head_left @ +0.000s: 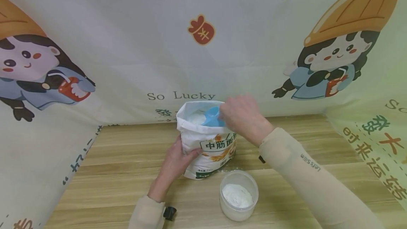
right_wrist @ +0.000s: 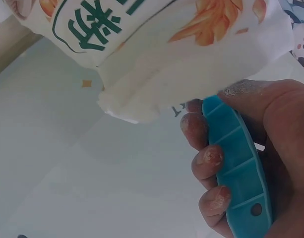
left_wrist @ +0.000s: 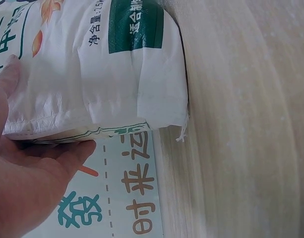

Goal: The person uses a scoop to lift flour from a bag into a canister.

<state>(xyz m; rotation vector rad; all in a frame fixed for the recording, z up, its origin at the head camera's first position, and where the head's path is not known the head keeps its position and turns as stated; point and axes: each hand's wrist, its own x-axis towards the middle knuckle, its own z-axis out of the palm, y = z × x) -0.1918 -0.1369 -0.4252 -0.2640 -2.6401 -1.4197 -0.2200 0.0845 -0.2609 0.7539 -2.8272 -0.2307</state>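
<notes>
An open white flour bag stands on the table, its top rolled outward and white flour showing inside. My left hand grips the bag's left side, thumb on the front and fingers behind, as the left wrist view also shows. Over the bag's mouth, my right hand holds a blue scoop whose head is inside the bag. In the right wrist view, flour-dusted fingers curl round the ribbed scoop handle. In front of the bag sits a clear round tub with flour in it.
A wood-grain table lies beneath everything. Some spilled flour dots it between bag and tub. A printed cloth with cartoon figures hangs behind and on both sides. Dark wrist straps show at the sleeves.
</notes>
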